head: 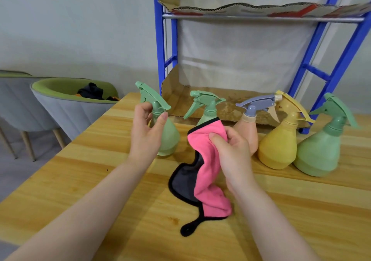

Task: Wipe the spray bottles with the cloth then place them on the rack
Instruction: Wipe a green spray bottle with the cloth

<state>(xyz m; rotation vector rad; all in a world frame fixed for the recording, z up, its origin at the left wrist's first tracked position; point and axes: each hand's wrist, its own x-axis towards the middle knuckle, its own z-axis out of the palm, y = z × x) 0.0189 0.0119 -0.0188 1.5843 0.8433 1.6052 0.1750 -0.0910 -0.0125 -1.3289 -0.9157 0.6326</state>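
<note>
Left hand (147, 128): grips the neck of a light green spray bottle (166, 138) just under its trigger head, thumb in front, fingers behind; whether the bottle's base touches the table cannot be told
Right hand (230, 154): clenched around the upper part of a pink cloth (208, 172), thumb pressed on the fabric; held just beside the left hand's bottle
Cloth: pink on one face, dark grey on the other, edged in black; it hangs from the right hand and its lower end, with a black loop, lies on the table (100, 180)
Second green bottle (208, 108): stands behind the cloth, its body mostly hidden; only the trigger head and neck show
Peach bottle (249, 132): grey trigger head; partly hidden behind the right hand
Yellow bottle (279, 146): stands to the right of the peach one
Large green bottle (319, 152): farthest right, touching or nearly touching the yellow one
Rack (160, 39): blue metal frame behind the table; its shelves are lined with worn cardboard (200, 100); the lower shelf sits just behind the row of bottles
Chairs (66, 104): grey and green, left of the table; dark items lie on one seat
</note>
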